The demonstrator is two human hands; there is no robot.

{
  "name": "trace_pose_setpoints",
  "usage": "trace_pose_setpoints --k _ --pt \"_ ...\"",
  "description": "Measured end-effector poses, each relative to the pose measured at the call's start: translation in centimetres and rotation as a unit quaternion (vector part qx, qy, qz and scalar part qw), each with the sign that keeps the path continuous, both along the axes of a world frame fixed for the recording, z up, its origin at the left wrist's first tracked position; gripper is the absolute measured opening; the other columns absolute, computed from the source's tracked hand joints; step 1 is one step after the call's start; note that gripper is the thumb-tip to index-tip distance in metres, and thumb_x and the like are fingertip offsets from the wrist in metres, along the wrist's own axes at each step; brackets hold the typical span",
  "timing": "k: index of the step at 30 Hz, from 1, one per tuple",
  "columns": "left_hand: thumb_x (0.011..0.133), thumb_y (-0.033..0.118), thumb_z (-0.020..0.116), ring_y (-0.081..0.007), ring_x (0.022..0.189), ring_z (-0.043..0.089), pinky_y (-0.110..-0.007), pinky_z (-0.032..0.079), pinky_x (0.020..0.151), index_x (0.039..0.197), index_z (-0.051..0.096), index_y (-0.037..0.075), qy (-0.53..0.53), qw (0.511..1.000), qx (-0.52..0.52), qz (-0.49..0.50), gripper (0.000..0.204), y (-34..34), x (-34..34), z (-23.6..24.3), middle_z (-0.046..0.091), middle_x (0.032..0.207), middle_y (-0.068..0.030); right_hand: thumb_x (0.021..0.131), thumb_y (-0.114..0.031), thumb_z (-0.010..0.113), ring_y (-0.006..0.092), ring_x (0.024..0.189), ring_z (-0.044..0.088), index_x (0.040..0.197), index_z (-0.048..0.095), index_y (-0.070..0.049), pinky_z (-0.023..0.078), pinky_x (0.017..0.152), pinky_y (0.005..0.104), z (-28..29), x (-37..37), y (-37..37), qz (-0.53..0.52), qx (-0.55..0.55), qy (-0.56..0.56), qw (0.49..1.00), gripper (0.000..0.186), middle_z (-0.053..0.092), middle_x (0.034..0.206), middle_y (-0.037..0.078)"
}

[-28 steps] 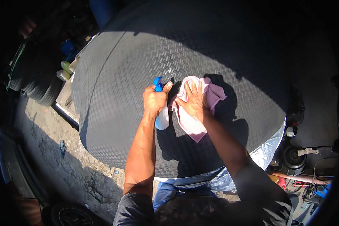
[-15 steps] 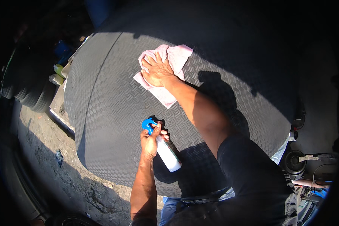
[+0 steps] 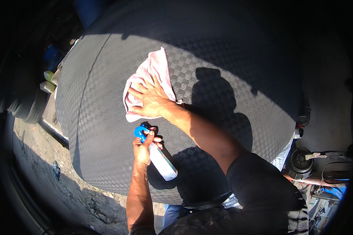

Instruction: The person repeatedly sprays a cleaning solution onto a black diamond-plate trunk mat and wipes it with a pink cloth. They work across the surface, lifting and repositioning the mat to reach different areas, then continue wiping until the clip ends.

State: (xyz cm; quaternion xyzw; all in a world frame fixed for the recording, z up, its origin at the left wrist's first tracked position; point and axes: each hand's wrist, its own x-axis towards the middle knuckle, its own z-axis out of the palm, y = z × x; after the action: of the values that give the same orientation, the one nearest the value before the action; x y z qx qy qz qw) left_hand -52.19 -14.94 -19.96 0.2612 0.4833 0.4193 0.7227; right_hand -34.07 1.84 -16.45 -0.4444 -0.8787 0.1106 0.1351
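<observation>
My left hand (image 3: 144, 149) is wrapped round the neck of a white spray bottle (image 3: 163, 163) with a blue trigger head (image 3: 140, 132). The bottle leans with its base toward the lower right, just over the black textured mat (image 3: 106, 149). Farther up, my right hand (image 3: 152, 98) lies flat on a pink cloth (image 3: 159, 62), fingers spread, pressing it against the mat. One corner of the cloth points away from me; its near edge is bunched under the palm. A checkered, weave-like relief pattern covers the mat, which drapes over a broad raised surface.
Stacked tyres (image 3: 27, 105) stand at the left, near a yellow-green bottle (image 3: 48, 75). Rough concrete floor (image 3: 66, 184) runs along the lower left. At right are a round black part (image 3: 301, 162) and assorted tools. Shadows fall across the mat's far side and beside my arm.
My right hand has slid the pink cloth nearer and to the left, and the cloth has changed shape. My left hand keeps its grip on the bottle. The whole view has shifted slightly.
</observation>
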Motion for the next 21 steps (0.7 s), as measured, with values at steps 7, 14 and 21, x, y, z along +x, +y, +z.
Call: trace_pose_setpoints --k 7,14,21 --pt "0.104 0.028 0.076 -0.0227 0.060 0.071 -0.040 0.060 0.054 0.122 0.072 0.007 0.002 0.999 0.053 0.003 0.028 0.1 0.0 -0.6 0.076 0.081 -0.0118 0.106 -0.057 0.055 0.0333 0.160 0.035 0.164 0.047 -0.019 0.019 0.130 0.0641 3.6 28.3 -12.0 -0.580 -0.045 -0.082 0.810 0.070 0.038 0.172 0.019" --pt "0.104 0.033 0.075 -0.0220 0.060 0.070 -0.042 0.059 0.050 0.114 0.073 0.010 0.028 0.999 0.020 -0.006 0.026 0.6 0.0 -1.0 0.074 0.081 -0.0088 0.096 -0.072 0.056 0.0507 0.164 0.016 0.167 0.044 -0.019 0.007 0.130 0.0717 -0.1 5.2 -14.5 -0.248 0.027 -0.005 0.968 0.089 0.032 0.177 0.016" --pt "0.100 0.023 0.082 -0.0150 0.063 0.066 -0.031 0.057 0.059 0.129 0.075 0.012 0.074 0.995 0.049 -0.038 0.032 -7.9 -3.4 1.5 0.075 0.084 -0.0058 0.104 -0.058 0.061 0.0431 0.153 0.043 0.170 0.036 -0.022 0.035 0.127 0.0527 -5.9 18.3 -33.5 -0.313 0.045 0.012 0.949 0.079 0.036 0.173 0.016"
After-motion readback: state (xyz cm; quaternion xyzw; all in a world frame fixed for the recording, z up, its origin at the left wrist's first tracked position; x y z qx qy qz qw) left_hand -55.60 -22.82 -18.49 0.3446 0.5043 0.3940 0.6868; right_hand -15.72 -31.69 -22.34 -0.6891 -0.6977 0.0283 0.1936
